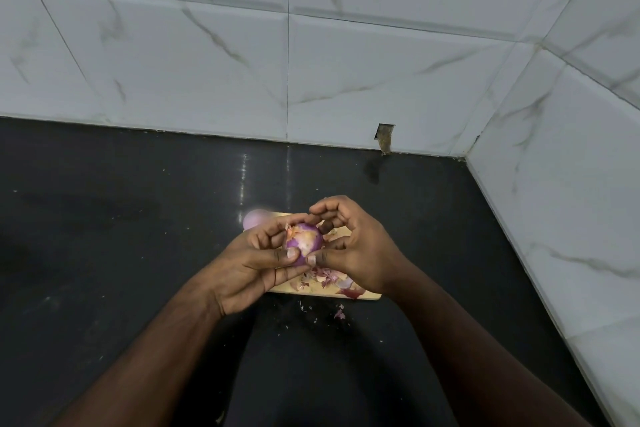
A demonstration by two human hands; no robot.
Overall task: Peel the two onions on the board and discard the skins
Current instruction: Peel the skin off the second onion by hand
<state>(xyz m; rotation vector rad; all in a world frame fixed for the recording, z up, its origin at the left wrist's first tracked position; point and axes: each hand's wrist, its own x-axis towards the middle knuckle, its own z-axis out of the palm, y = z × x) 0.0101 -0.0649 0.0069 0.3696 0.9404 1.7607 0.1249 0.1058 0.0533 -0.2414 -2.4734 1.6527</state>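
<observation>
Both hands hold one onion up over the chopping board, partly peeled.

The left hand (258, 262) grips the purple onion (304, 242) with fingers curled round it, and the right hand (349, 246) pinches at it from the other side, thumbs nearly meeting at its near face. Beyond the left fingers the second onion (254, 217) sits at the board's far left corner. Under and just behind the right hand loose skins (329, 279) litter the wooden board (367, 295), a few scraps past its near edge on the black counter (121, 218), which stretches wide to the left; the tiled walls (346, 62) close in beyond and right of the hands.
</observation>
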